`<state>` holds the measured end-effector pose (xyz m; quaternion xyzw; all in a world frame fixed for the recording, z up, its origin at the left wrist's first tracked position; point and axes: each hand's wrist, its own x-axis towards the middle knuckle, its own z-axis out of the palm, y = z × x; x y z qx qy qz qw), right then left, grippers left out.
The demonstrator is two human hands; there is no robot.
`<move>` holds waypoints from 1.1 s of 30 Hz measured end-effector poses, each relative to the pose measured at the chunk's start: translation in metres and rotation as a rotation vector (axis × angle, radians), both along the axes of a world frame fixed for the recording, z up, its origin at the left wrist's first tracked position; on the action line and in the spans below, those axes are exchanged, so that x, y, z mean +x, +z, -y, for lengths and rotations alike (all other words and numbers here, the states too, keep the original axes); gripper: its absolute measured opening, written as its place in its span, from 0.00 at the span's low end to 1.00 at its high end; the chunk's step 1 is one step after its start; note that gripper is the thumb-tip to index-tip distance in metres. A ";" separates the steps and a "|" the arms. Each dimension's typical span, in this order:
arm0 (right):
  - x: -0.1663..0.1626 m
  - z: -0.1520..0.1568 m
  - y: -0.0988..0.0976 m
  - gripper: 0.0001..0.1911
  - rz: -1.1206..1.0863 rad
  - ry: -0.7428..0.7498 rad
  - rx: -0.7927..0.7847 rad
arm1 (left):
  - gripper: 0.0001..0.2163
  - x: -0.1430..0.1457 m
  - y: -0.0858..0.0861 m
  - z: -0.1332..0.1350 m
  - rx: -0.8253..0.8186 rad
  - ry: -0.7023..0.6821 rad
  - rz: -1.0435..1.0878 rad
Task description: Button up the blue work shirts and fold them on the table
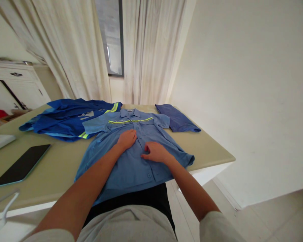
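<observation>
A short-sleeved blue-grey work shirt (pixel 133 168) lies front side up, with its collar away from me and its hem hanging over the near table edge. A yellow-and-dark stripe crosses its chest. My left hand (pixel 127 138) rests beside the button placket below the chest, its fingers closed together on the cloth. Slightly lower, on the other side of the placket, my right hand (pixel 156 152) touches the shirt with bent fingers and the thumb held apart from them. Near the hem a button (pixel 149 175) shows.
The table (pixel 207 148) also bears a crumpled bright-blue garment (pixel 65 117) with reflective bands, folded dark-blue cloth (pixel 176 117), a black-screened tablet or phone (pixel 22 164) and a white object (pixel 1 143). A white cable (pixel 8 205) hangs at lower left. A wall (pixel 242 101) stands right, curtains (pixel 154 50) behind.
</observation>
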<state>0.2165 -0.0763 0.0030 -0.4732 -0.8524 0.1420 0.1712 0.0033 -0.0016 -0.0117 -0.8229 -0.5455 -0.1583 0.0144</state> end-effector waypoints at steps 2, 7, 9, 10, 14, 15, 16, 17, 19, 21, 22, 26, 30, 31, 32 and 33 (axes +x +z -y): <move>0.006 0.009 -0.007 0.12 -0.093 -0.004 0.025 | 0.13 0.008 0.002 0.008 -0.006 0.021 -0.038; 0.012 0.013 -0.017 0.11 -0.299 0.032 0.001 | 0.10 0.016 0.003 0.044 0.015 -0.078 0.169; 0.011 0.014 -0.016 0.13 -0.328 0.022 -0.004 | 0.11 0.014 0.003 0.056 -0.054 -0.199 0.298; 0.010 0.014 -0.016 0.12 -0.335 0.018 0.000 | 0.13 0.012 0.002 0.060 -0.110 -0.269 0.336; 0.009 0.014 -0.016 0.07 -0.353 -0.003 0.020 | 0.10 0.009 0.000 0.067 -0.270 -0.456 0.369; 0.009 0.013 -0.016 0.07 -0.363 -0.023 0.021 | 0.08 0.010 0.000 0.068 -0.282 -0.468 0.373; 0.010 0.012 -0.016 0.08 -0.377 -0.045 0.018 | 0.08 0.010 0.000 0.068 -0.289 -0.468 0.380; 0.010 0.012 -0.015 0.09 -0.392 -0.065 0.014 | 0.08 0.011 0.000 0.068 -0.294 -0.458 0.390; 0.010 0.011 -0.015 0.09 -0.412 -0.088 0.007 | 0.10 0.011 0.000 0.068 -0.312 -0.442 0.411; 0.011 0.012 -0.014 0.08 -0.404 -0.089 0.000 | 0.11 0.011 0.001 0.066 -0.332 -0.450 0.414; 0.011 0.014 -0.013 0.07 -0.385 -0.084 -0.011 | 0.10 0.010 0.001 0.065 -0.349 -0.463 0.417; 0.012 0.029 -0.009 0.08 -0.222 -0.067 0.011 | 0.11 0.006 -0.002 0.058 -0.491 -0.498 0.472; 0.009 0.045 -0.009 0.10 -0.153 -0.130 0.099 | 0.11 0.006 -0.006 0.054 -0.515 -0.487 0.479; 0.008 0.048 -0.010 0.09 -0.155 -0.155 0.109 | 0.11 0.006 -0.007 0.054 -0.507 -0.483 0.473; 0.006 0.049 -0.011 0.07 -0.155 -0.181 0.122 | 0.12 0.006 -0.007 0.055 -0.493 -0.481 0.468; 0.005 0.050 -0.013 0.05 -0.148 -0.209 0.139 | 0.12 0.007 -0.007 0.056 -0.471 -0.482 0.463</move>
